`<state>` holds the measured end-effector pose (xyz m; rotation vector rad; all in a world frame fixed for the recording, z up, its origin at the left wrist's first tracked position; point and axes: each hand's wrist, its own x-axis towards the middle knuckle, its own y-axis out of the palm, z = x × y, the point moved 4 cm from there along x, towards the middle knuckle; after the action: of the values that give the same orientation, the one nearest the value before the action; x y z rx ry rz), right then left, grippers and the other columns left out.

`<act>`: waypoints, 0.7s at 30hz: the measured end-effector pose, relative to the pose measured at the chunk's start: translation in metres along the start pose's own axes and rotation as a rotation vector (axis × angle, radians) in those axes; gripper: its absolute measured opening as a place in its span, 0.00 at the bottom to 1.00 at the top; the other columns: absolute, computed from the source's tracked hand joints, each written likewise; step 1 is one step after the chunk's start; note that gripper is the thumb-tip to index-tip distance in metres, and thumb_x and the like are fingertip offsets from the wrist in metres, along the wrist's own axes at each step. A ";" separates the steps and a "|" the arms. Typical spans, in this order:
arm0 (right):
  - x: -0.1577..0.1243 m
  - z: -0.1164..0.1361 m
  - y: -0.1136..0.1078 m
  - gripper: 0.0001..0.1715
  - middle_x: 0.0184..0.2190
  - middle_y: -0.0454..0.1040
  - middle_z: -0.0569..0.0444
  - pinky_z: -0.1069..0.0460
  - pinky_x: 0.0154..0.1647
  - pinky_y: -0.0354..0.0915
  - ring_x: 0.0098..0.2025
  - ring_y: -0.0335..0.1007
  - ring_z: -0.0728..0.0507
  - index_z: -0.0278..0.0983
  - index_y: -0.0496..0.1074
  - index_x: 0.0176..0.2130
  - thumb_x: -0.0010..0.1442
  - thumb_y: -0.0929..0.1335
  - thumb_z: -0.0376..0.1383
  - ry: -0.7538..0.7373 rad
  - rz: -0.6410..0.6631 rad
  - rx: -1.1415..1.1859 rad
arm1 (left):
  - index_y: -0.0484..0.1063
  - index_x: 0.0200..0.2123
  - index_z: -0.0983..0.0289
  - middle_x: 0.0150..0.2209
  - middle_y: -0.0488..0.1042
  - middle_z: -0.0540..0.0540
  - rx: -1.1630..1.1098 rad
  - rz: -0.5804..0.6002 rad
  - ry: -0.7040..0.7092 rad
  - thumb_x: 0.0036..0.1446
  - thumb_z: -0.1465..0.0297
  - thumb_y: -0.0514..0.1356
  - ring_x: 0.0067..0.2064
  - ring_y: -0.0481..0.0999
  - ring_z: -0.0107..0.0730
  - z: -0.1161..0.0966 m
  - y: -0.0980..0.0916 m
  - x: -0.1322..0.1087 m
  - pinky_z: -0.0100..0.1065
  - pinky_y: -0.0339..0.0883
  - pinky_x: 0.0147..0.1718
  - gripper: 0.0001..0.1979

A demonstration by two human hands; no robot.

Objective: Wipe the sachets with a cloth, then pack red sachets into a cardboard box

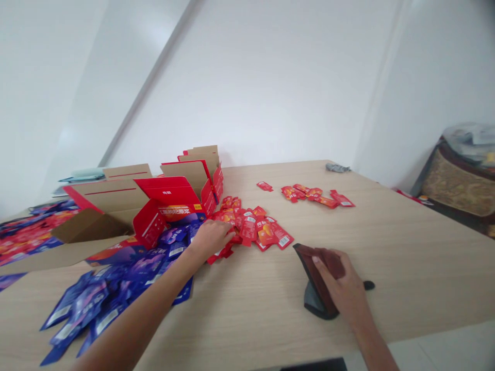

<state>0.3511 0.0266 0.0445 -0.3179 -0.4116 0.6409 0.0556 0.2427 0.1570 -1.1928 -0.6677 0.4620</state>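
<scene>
My left hand (212, 238) reaches across the blue pouches (154, 263) to the left edge of a heap of red pouches (266, 230). Its fingers are curled down and closed on a red pouch at that edge, with the fingertips partly hidden. My right hand (346, 288) grips the upper part of a tilted brown panel with black edges and a dark base (323, 283), which looks like a small stand. The thumb lies across the brown face, and the other fingers bend over its far side.
Open red boxes (176, 193) stand in a row at the left, flaps raised. More red pouches (309, 194) lie farther back. A grey crumpled item (337, 168) rests by the wall. A brown patterned chair (460, 180) stands beyond the table's right edge.
</scene>
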 end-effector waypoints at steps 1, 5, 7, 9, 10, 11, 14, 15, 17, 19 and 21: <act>0.000 0.001 0.000 0.30 0.45 0.81 0.50 0.41 0.48 0.72 0.48 0.78 0.33 0.43 0.72 0.48 0.58 0.70 0.61 -0.008 0.001 0.002 | 0.80 0.39 0.61 0.39 0.84 0.60 0.005 0.000 0.010 0.70 0.61 0.58 0.41 0.83 0.43 -0.003 -0.002 0.003 0.37 0.71 0.44 0.13; -0.004 0.006 0.003 0.24 0.43 0.82 0.51 0.42 0.47 0.73 0.46 0.79 0.34 0.44 0.73 0.47 0.60 0.70 0.57 -0.076 0.057 0.014 | 0.79 0.39 0.63 0.38 0.83 0.61 -0.002 -0.047 0.058 0.72 0.57 0.53 0.41 0.83 0.44 -0.026 -0.019 0.022 0.36 0.71 0.41 0.19; -0.008 0.011 0.005 0.22 0.43 0.82 0.52 0.42 0.46 0.74 0.45 0.80 0.35 0.44 0.72 0.47 0.61 0.71 0.55 -0.140 0.120 0.018 | 0.78 0.40 0.64 0.37 0.82 0.62 -0.017 -0.075 0.088 0.74 0.55 0.48 0.41 0.82 0.44 -0.045 -0.028 0.038 0.37 0.70 0.41 0.24; -0.013 0.017 0.007 0.19 0.43 0.82 0.52 0.43 0.46 0.73 0.45 0.80 0.36 0.44 0.72 0.47 0.62 0.71 0.52 -0.219 0.187 0.025 | 0.77 0.40 0.64 0.37 0.82 0.62 -0.036 -0.083 0.125 0.75 0.55 0.44 0.41 0.82 0.44 -0.070 -0.032 0.059 0.38 0.71 0.42 0.27; -0.015 0.020 0.008 0.17 0.43 0.82 0.52 0.43 0.46 0.73 0.45 0.80 0.36 0.44 0.72 0.47 0.63 0.71 0.50 -0.251 0.222 0.023 | 0.77 0.40 0.64 0.37 0.81 0.61 -0.045 -0.077 0.145 0.76 0.55 0.43 0.40 0.82 0.44 -0.083 -0.031 0.072 0.40 0.71 0.42 0.28; -0.016 0.023 0.008 0.16 0.43 0.81 0.52 0.44 0.46 0.73 0.45 0.80 0.37 0.44 0.72 0.47 0.63 0.71 0.48 -0.268 0.254 0.016 | 0.77 0.41 0.64 0.38 0.81 0.61 -0.053 -0.064 0.165 0.76 0.55 0.42 0.40 0.82 0.44 -0.096 -0.027 0.086 0.41 0.71 0.43 0.28; -0.019 0.028 0.009 0.13 0.43 0.81 0.54 0.48 0.48 0.71 0.46 0.79 0.39 0.44 0.72 0.46 0.62 0.71 0.44 -0.256 0.346 -0.020 | 0.77 0.44 0.65 0.41 0.80 0.59 -0.075 0.006 0.200 0.74 0.56 0.51 0.41 0.81 0.41 -0.130 -0.004 0.134 0.44 0.74 0.45 0.21; -0.019 0.028 0.009 0.12 0.42 0.81 0.54 0.49 0.48 0.71 0.46 0.79 0.40 0.45 0.72 0.46 0.62 0.71 0.43 -0.244 0.367 -0.030 | 0.76 0.47 0.65 0.44 0.79 0.57 -0.082 0.027 0.202 0.72 0.57 0.56 0.43 0.80 0.39 -0.139 0.007 0.151 0.45 0.75 0.46 0.18; -0.019 0.025 0.012 0.12 0.42 0.81 0.55 0.50 0.48 0.70 0.46 0.79 0.40 0.45 0.73 0.45 0.60 0.71 0.42 -0.234 0.405 -0.034 | 0.74 0.53 0.64 0.51 0.77 0.59 -0.095 0.049 0.193 0.69 0.60 0.61 0.49 0.79 0.41 -0.152 0.028 0.185 0.48 0.75 0.49 0.16; -0.019 0.018 0.018 0.14 0.42 0.82 0.55 0.50 0.46 0.71 0.45 0.80 0.39 0.46 0.73 0.45 0.57 0.72 0.42 -0.237 0.394 -0.021 | 0.72 0.57 0.64 0.56 0.74 0.60 -0.105 0.049 0.167 0.68 0.62 0.63 0.53 0.77 0.44 -0.161 0.048 0.217 0.51 0.75 0.51 0.18; -0.017 0.010 0.025 0.18 0.40 0.82 0.56 0.50 0.44 0.71 0.43 0.80 0.38 0.47 0.74 0.45 0.52 0.74 0.42 -0.254 0.327 -0.008 | 0.71 0.59 0.63 0.59 0.72 0.61 -0.114 0.038 0.131 0.68 0.62 0.63 0.56 0.76 0.46 -0.169 0.067 0.244 0.52 0.74 0.53 0.20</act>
<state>0.3210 0.0361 0.0384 -0.3148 -0.6122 1.0054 0.3502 0.3060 0.1121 -1.3336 -0.5660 0.3778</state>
